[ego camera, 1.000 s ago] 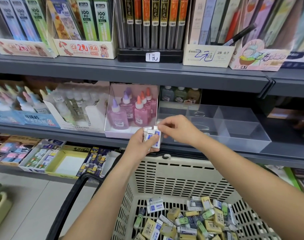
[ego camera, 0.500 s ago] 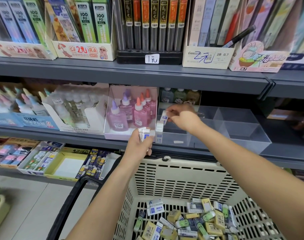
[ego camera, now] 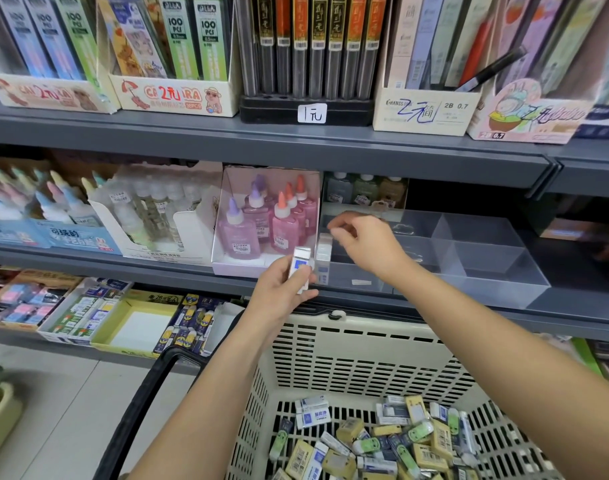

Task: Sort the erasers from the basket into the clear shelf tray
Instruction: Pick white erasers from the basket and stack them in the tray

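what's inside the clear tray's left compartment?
A stack of white erasers against the clear tray's left wall. The right hand covers the compartment's rear, so anything there is hidden.

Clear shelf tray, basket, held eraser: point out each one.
clear shelf tray (ego camera: 497, 287), head view, front wall of right compartment
basket (ego camera: 365, 358), head view, far slatted wall
held eraser (ego camera: 300, 267), head view, blue label on its sleeve

My right hand (ego camera: 363, 242) has left my left hand (ego camera: 284, 289) at the middle of the frame, gone up and right to the clear plastic shelf tray (ego camera: 486, 271) and let go of what it pinched. The white stack of erasers (ego camera: 324, 249) at the tray's left wall now stands taller, and the white-and-blue paper-sleeved erasers (ego camera: 300, 268) in my left hand are fewer
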A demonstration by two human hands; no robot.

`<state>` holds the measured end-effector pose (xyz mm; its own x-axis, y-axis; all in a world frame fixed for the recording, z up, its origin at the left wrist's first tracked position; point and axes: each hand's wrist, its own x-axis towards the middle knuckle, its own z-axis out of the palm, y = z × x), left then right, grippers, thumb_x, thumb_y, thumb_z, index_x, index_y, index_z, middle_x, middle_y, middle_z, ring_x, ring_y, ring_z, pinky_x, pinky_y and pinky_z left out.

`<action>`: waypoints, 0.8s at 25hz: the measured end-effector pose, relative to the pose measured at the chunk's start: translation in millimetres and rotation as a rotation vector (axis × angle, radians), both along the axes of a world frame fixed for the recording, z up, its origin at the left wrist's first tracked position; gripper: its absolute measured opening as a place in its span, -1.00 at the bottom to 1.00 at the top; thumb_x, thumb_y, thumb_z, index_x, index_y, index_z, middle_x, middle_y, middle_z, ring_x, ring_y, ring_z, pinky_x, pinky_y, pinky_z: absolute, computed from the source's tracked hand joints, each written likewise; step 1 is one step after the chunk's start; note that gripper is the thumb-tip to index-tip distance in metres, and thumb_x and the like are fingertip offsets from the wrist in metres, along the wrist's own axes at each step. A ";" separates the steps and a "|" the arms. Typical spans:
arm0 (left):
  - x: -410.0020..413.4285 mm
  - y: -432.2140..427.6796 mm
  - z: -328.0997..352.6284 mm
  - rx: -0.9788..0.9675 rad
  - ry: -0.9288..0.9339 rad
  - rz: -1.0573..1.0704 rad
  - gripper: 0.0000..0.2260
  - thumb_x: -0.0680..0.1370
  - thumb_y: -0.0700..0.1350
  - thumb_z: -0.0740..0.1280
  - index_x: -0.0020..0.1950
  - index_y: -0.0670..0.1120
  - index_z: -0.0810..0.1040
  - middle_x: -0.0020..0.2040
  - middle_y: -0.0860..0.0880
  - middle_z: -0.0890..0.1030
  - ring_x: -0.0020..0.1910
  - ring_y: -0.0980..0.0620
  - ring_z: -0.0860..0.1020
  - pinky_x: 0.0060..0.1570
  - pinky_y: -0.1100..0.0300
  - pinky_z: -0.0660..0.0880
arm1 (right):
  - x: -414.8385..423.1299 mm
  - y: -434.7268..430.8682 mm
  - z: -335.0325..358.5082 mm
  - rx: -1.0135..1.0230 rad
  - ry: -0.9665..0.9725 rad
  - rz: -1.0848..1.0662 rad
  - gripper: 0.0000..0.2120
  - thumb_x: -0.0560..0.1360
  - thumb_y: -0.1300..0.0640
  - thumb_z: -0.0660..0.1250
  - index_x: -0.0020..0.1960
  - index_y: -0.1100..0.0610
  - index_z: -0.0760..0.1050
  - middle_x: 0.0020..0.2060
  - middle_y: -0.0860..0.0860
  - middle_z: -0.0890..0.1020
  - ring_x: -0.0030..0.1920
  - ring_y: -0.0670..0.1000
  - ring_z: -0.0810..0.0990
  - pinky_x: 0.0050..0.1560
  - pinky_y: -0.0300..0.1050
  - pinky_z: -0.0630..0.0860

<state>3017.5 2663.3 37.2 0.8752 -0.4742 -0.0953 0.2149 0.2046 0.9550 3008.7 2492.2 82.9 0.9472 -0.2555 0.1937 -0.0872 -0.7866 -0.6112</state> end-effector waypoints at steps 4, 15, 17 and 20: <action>-3.1 -1.5 0.7 0.071 -0.062 -0.051 -0.85 0.59 -0.23 0.22 0.10 -0.11 0.54 -0.09 -0.01 0.64 -0.11 0.13 0.63 -0.22 0.29 0.55 | -23.8 17.9 5.9 0.261 0.128 0.211 -0.85 0.55 0.11 0.25 -0.04 0.07 0.60 -0.23 -0.01 0.66 -0.24 -0.07 0.62 -0.24 -0.31 0.52; -8.0 -2.7 5.1 0.107 -0.048 0.014 -0.92 0.59 -0.23 0.23 0.02 -0.09 0.50 -0.12 -0.07 0.64 -0.28 0.12 0.65 -0.33 0.32 0.55 | -33.0 1.0 14.6 0.554 0.138 0.082 -0.85 0.56 0.23 0.23 0.03 0.22 0.56 -0.26 0.01 0.66 -0.33 -0.17 0.64 -0.31 -0.34 0.57; -7.3 -3.9 4.3 0.129 -0.060 0.029 -0.91 0.57 -0.25 0.25 0.05 -0.14 0.50 -0.15 -0.07 0.63 -0.32 0.16 0.62 -0.35 0.32 0.55 | -34.1 2.8 12.3 0.578 0.146 0.098 -0.88 0.54 0.23 0.28 0.00 0.23 0.56 -0.26 0.02 0.67 -0.31 -0.15 0.66 -0.29 -0.33 0.58; -6.7 -4.8 4.2 0.125 -0.075 0.058 -0.89 0.57 -0.25 0.25 0.07 -0.15 0.52 -0.15 -0.03 0.64 -0.27 0.15 0.63 -0.30 0.31 0.56 | -32.4 -2.9 15.6 0.590 0.115 0.057 -0.94 0.50 0.25 0.34 -0.05 0.22 0.56 -0.28 0.05 0.68 -0.32 -0.12 0.67 -0.31 -0.33 0.58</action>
